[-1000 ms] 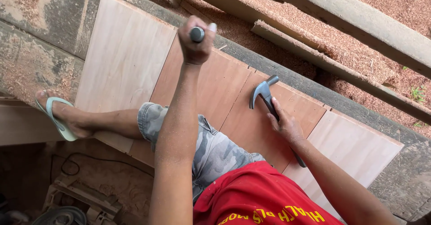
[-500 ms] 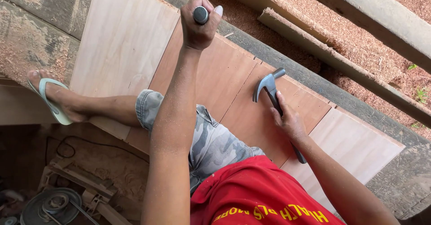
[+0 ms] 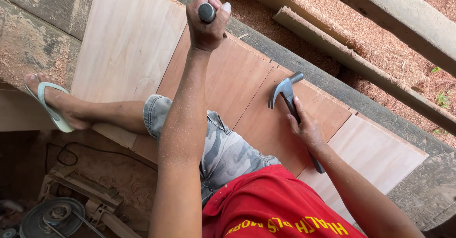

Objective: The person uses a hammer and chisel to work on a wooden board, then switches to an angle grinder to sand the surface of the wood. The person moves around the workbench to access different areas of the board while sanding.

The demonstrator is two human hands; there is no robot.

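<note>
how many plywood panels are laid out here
4 show: a pale panel far left, a reddish panel under the left hand, another under the hammer, a pale one far right. Others may be hidden.

Plywood panels [image 3: 237, 86] lie side by side on the wall top [image 3: 28, 52]. The left hand [image 3: 206, 22] grips a chisel [image 3: 207, 12] near their far edge; the right hand [image 3: 306, 131] rests a hammer [image 3: 287, 95] on a middle panel.
</note>
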